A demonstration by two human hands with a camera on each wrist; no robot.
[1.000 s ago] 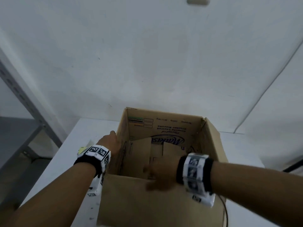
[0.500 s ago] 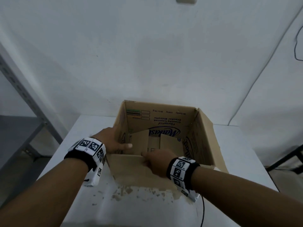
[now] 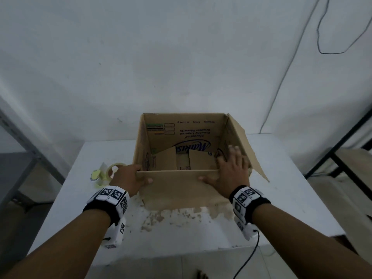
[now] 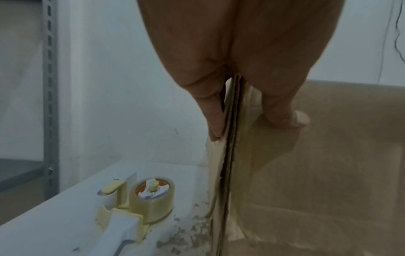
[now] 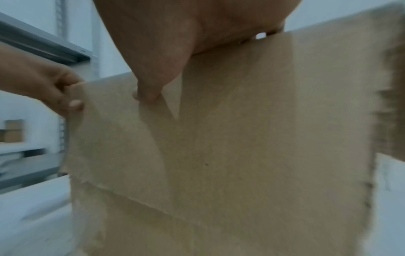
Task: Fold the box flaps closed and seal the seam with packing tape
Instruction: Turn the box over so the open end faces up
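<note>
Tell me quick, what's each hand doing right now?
Left hand: grips the near wall of the cardboard box at its left corner.
Right hand: grips the box's near right corner.

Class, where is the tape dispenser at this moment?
In the head view the tape dispenser lies on the white table, left of the cardboard box and just beyond the left hand.

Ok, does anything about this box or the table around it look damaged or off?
Yes. The cardboard box looks worn: the near flap has a ragged, torn lower edge, and the white table below it is blotched with brown patches, either stuck cardboard or worn paint. The right flap splays outward. The tape dispenser looks intact.
</note>
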